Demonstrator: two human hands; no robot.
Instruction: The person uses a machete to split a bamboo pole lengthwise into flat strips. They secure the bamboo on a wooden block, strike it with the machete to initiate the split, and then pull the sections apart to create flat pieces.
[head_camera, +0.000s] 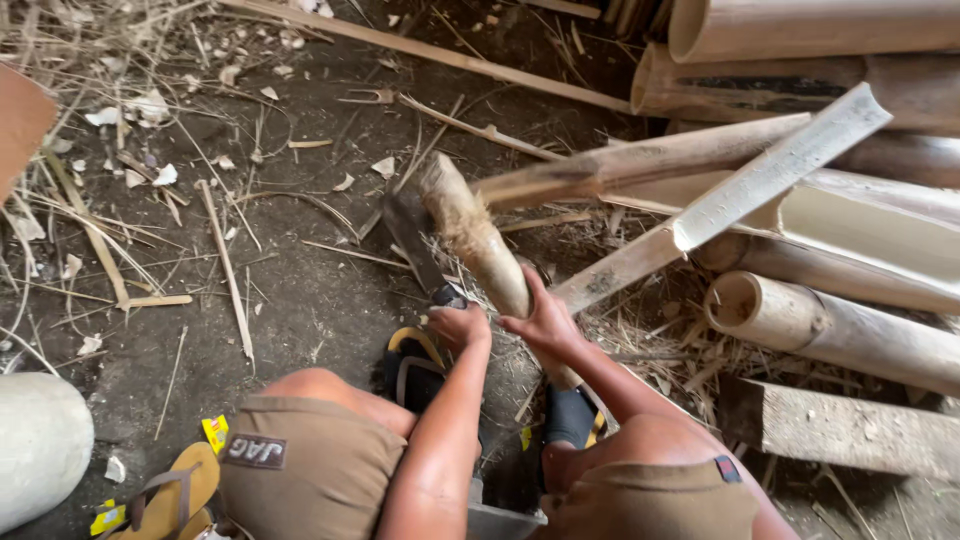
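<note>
While the person squats on the dirt floor (300, 300), both hands are busy just ahead of the knees. The left hand (462, 325) is clenched around the dark handle of a broad-bladed chopping knife (412, 232), whose blade runs up and away from that hand, slightly to its left. The right hand (545, 322) is wrapped around a short, frayed bamboo piece (478, 240), gripping it near its lower end. The long axis of the piece leans up and leftward from the right hand, so its ragged far end lies just beside the blade, seemingly touching it; whether the edge has bitten in I cannot tell. The two hands sit near each other, the left one closer to the blade, the right one closer to the stalk. To the right of the right hand lie a split bamboo slat (770, 175) and whole bamboo poles (830, 330). Behind the left hand, a yellow sandal (175, 490) lies by the knee.
</note>
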